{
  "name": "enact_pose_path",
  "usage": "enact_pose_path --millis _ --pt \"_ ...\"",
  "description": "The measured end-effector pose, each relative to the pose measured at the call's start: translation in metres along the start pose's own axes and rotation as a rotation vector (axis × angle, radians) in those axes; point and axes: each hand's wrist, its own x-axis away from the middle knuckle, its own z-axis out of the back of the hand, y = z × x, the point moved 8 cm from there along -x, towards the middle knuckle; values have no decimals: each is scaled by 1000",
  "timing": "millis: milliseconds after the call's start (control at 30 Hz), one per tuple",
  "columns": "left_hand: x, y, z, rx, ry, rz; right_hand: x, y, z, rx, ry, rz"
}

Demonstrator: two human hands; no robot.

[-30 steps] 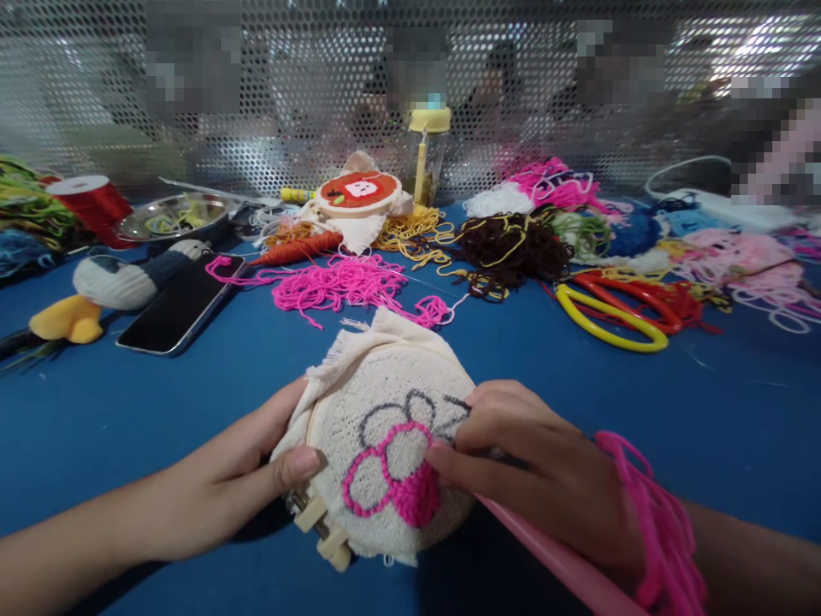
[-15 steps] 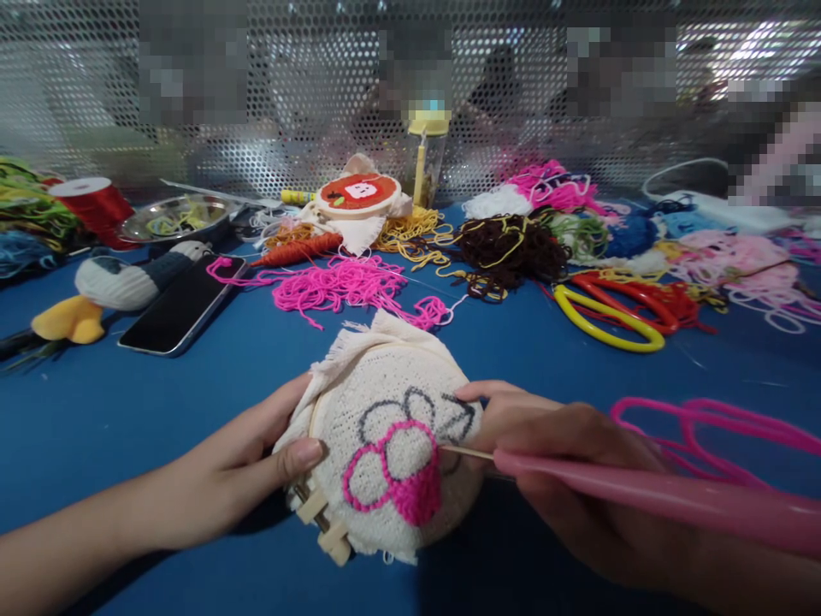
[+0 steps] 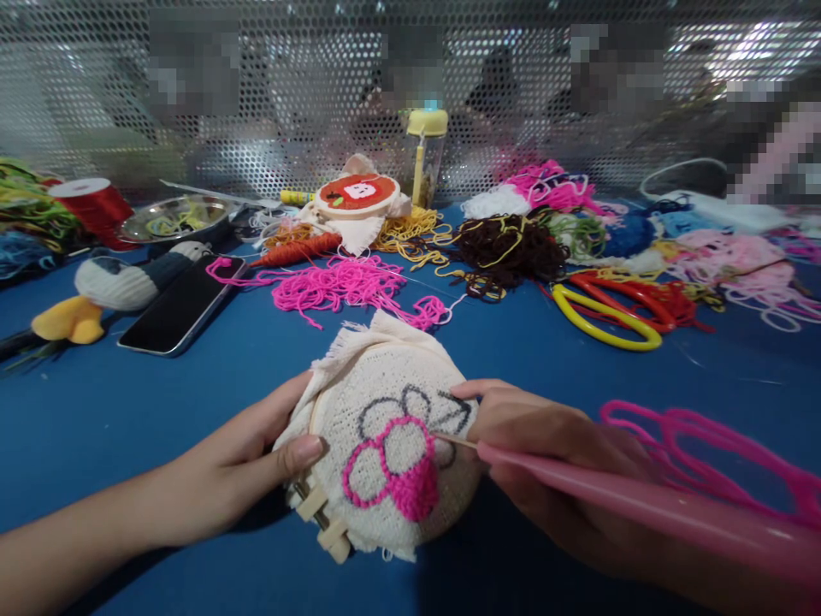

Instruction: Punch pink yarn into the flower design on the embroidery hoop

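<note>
My left hand [image 3: 256,462] grips the left edge of an embroidery hoop [image 3: 378,368] stretched with cream cloth, its thumb on top and its other fingers mostly behind. Drawn on the cloth is a dark outline of rounded shapes, partly covered with bright pink yarn loops [image 3: 414,492]. My right hand [image 3: 539,445] is closed around a pink punch needle [image 3: 596,492]. The metal tip touches the cloth at the right side of the pink ring, and my index finger rests near the hoop's right edge. Pink yarn [image 3: 693,436] trails beyond the right hand.
Ahead lie a pink yarn heap [image 3: 343,287], a phone [image 3: 183,308], a plush toy [image 3: 121,287], brown yarn [image 3: 504,248] and yellow and red hoops [image 3: 606,316]. Farther back stand a finished hoop piece [image 3: 359,198], a lidded jar [image 3: 427,158], a red spool [image 3: 96,210] and a perforated metal panel [image 3: 308,103].
My right hand and the punch needle have shifted slightly left and up along the pink ring. The trailing yarn has swung a little. My left hand and the hoop stay nearly still.
</note>
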Motion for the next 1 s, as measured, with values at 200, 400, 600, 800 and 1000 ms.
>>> enact_pose_path --millis 200,400,600,800,1000 --pt "0 3 0 -18 -1 -21 -6 -12 -2 -93 -73 149" --pt "0 3 -1 -78 1 -25 -5 -17 -11 -15 -137 177" --pt "2 14 -4 -160 -9 -78 -4 6 -20 -14 33 -94" --pt "2 8 -1 -131 15 -56 -10 -4 -17 -114 -236 22" --pt "2 3 1 -52 25 3 -8 -9 3 -173 -40 79"
